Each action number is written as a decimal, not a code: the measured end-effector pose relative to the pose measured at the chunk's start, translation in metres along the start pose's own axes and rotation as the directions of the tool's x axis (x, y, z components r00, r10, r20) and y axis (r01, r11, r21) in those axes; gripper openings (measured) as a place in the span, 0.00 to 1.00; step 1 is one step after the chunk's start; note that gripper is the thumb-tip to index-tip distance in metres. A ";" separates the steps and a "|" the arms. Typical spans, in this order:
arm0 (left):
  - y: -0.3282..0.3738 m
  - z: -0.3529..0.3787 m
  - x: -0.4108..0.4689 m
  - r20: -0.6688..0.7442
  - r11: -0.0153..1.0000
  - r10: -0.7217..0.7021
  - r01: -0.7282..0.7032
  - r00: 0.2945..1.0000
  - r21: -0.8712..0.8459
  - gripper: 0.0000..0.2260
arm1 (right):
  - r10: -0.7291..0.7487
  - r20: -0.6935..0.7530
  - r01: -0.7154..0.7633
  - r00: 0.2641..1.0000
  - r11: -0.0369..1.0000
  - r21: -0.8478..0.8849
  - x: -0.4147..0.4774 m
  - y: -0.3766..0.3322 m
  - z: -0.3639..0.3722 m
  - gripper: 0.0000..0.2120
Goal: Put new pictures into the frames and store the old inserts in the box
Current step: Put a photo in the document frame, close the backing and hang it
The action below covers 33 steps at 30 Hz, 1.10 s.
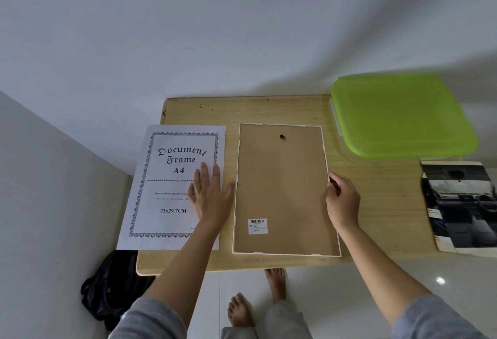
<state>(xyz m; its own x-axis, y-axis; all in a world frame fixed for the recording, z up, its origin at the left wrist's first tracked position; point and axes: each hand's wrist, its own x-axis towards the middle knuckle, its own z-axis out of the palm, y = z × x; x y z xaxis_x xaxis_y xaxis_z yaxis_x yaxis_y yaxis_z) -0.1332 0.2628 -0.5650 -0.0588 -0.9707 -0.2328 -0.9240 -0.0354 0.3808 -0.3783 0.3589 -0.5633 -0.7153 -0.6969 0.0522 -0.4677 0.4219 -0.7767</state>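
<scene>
A white picture frame [282,190] lies face down in the middle of the wooden table [376,204], its brown backing board up with a barcode sticker and a small hanger. To its left lies the old insert [166,190], a white sheet printed "Document Frame A4". My left hand [211,193] rests flat on that sheet's right part, fingers spread, thumb near the frame's left edge. My right hand [341,198] pinches the frame's right edge at mid-height. A box with a green lid [400,115] stands at the back right. A dark car-interior picture [462,206] lies at the right edge.
The table sits in a corner against white walls. A black bag [113,287] lies on the floor under the table's front left corner. My bare feet [258,298] stand on the white tiles in front of the table.
</scene>
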 end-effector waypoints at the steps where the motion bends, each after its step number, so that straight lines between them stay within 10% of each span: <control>1: 0.000 0.000 0.000 -0.003 1.000 -0.002 0.002 1.000 -0.001 0.27 | -0.007 0.004 0.007 1.000 1.000 0.000 0.000 0.000 0.000 0.15; 12: 0.003 -0.003 0.000 -0.031 0.998 -0.022 0.020 0.999 -0.061 0.27 | -0.051 0.012 0.051 0.999 0.998 0.021 0.004 0.000 0.000 0.13; 19: 0.016 -0.020 0.012 -0.178 0.923 -0.099 0.024 0.979 -0.384 0.17 | -0.197 -0.028 0.198 0.980 0.978 0.071 0.011 -0.018 0.003 0.13; 33: 0.094 -0.020 0.126 -0.012 0.923 0.277 -0.270 0.961 -0.274 0.16 | -0.469 0.270 0.468 0.841 0.881 0.072 0.104 -0.047 0.072 0.13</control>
<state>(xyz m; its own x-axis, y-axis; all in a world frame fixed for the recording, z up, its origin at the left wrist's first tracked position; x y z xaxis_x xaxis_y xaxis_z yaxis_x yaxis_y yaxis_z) -0.2200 0.1325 -0.5402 -0.3082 -0.9452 -0.1076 -0.7335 0.1641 0.6596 -0.3932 0.2251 -0.5671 -0.2423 -0.9403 0.2390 -0.7093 0.0036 -0.7049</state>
